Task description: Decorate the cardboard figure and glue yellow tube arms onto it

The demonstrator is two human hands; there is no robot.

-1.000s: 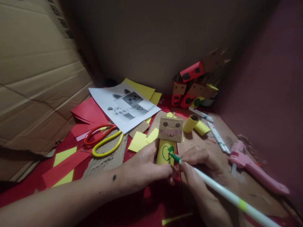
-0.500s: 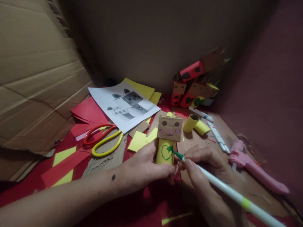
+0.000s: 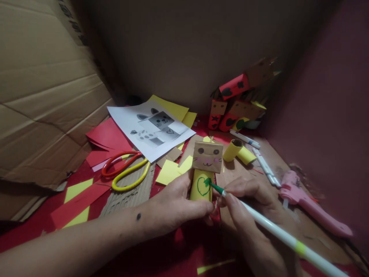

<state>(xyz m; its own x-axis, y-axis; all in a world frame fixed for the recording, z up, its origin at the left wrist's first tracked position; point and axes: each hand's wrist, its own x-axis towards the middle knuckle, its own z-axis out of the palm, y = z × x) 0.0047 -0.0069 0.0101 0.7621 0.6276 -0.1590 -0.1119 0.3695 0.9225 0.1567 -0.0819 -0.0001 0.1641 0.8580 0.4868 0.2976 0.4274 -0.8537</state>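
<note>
My left hand clasps the yellow tube near its edge, my right hand the marker. Red surface spreads below both

Left forearm slants in from the lower left — left hand curled in a grip, thumb stretched across — right hand pinching between thumb and index finger

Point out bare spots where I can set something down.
Two small patches look free: brown board between the yellow rolls and the right hand, and red surface between the left forearm and the yellow strip. It's crowded around the scissors and printed sheet, and where the figures are piled.
</note>
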